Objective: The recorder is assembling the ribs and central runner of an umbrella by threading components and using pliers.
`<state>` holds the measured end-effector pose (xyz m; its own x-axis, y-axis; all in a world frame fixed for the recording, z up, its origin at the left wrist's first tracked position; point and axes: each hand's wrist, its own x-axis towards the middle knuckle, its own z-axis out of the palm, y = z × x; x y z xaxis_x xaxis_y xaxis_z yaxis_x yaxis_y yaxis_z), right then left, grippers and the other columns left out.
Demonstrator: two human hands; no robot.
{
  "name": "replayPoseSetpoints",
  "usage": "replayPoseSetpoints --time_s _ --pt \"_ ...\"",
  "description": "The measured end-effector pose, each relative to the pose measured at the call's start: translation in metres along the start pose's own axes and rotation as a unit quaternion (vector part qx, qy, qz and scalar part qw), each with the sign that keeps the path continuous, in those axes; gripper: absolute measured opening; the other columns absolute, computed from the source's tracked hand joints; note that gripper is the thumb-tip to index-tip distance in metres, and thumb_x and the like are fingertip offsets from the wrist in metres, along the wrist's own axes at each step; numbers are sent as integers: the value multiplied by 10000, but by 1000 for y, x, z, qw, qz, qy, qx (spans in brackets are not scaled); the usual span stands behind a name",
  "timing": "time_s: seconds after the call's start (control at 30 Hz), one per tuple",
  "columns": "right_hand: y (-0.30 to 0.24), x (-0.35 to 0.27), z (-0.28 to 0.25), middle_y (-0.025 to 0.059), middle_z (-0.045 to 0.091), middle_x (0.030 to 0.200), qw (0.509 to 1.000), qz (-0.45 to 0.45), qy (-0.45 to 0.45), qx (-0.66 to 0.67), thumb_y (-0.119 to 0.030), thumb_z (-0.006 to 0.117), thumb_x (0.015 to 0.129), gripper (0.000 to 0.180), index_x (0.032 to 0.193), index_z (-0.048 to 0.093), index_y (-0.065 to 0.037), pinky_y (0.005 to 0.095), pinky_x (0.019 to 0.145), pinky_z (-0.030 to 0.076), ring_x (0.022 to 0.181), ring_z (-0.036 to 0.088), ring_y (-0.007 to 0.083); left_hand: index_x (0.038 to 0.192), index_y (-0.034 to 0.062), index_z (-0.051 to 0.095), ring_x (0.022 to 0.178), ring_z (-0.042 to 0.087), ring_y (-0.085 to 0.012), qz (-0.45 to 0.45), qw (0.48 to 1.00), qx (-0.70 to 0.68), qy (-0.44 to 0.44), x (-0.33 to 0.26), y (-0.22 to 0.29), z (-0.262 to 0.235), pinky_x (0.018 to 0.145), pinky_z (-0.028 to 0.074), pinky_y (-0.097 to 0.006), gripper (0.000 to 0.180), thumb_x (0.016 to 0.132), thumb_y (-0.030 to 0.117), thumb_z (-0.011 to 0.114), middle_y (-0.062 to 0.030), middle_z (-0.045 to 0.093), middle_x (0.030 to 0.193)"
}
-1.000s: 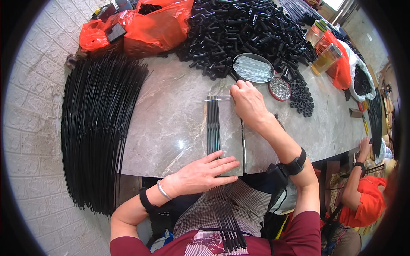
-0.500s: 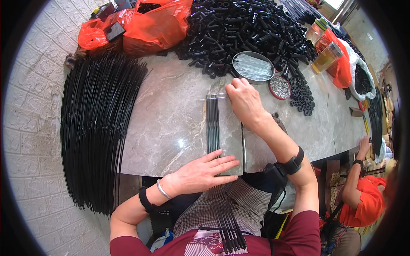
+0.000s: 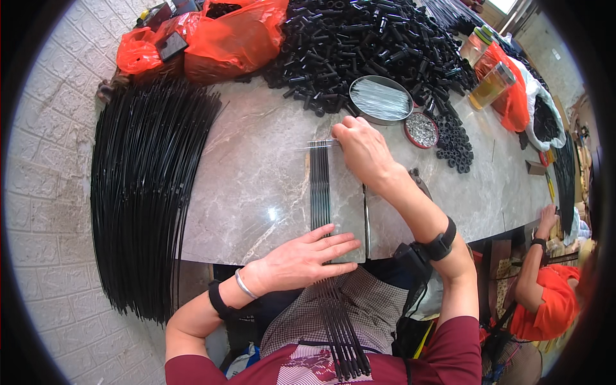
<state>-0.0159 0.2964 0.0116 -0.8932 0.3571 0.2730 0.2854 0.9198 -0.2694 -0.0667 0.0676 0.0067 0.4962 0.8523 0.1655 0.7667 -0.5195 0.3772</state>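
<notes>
A row of thin black rods (image 3: pixel 319 192) lies side by side on the table, with the near ends hanging over the edge toward my lap. My left hand (image 3: pixel 307 258) rests flat across them at the table's edge, fingers stretched out and slightly apart. At the rods' far ends, my right hand (image 3: pixel 362 149) pinches a few thin, pale, needle-like pins (image 3: pixel 314 146) that lie crosswise over the tips. How many pins the fingers hold cannot be made out. A slim dark metal tool (image 3: pixel 366 221) lies just right of the rods.
A round tin (image 3: pixel 381 119) of similar pale pins and a red-rimmed dish (image 3: pixel 421 130) of small silver parts stand beyond my right hand. Black tubes (image 3: pixel 359 45) are heaped behind. A thick bundle of black rods (image 3: pixel 144 199) hangs at left. At right, a co-worker's arm (image 3: pixel 536 263) reaches in.
My right hand has shifted slightly left with the pins, which now reach further across the rod tips. My left hand stays in place.
</notes>
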Motion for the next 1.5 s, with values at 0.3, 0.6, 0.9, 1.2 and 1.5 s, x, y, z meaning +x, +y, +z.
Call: replayPoseSetpoints --time_s 0.3,0.6,0.9,1.2,1.5 --pt "2 3 0 132 602 891 1000 4 -6 -1 10 533 786 179 923 646 -14 403 791 478 911 578 320 1312 182 497 1342 393 -246 1 1000 -3 4 2 1 -1 1126 306 -450 649 691 69 647 -102 406 1446" --pt "16 -18 -16 150 640 948 997 -31 38 68 11 556 796 235 1020 619 -16 403 838 474 935 604 326 1246 139 546 1348 386 -245 4 1000 -6 15 0 1 -1 1129 296 -456 514 739 95 615 -119 423 1427" --pt "12 -30 -7 161 649 1091 996 -84 21 4 21 523 808 326 1125 595 -4 429 1015 387 1162 546 292 1251 150 548 1340 395 -242 8 1000 1 22 0 0 1 1134 291 -461 537 722 93 620 -120 428 1426" --pt "-5 -28 -7 161 629 1146 996 -81 11 28 40 510 806 396 1195 564 -9 451 1042 365 1194 527 294 1325 186 488 1355 370 -246 7 1000 5 4 -2 3 1 1147 269 -466 680 675 86 666 -106 394 1454" --pt "-43 -78 -103 157 544 1324 908 -72 -180 370 -51 729 700 687 1337 476 -9 365 1047 380 1262 494 279 1344 214 479 1349 376 -270 12 1000 3 12 -3 -1 0 1142 269 -487 652 723 132 660 -116 372 1469"
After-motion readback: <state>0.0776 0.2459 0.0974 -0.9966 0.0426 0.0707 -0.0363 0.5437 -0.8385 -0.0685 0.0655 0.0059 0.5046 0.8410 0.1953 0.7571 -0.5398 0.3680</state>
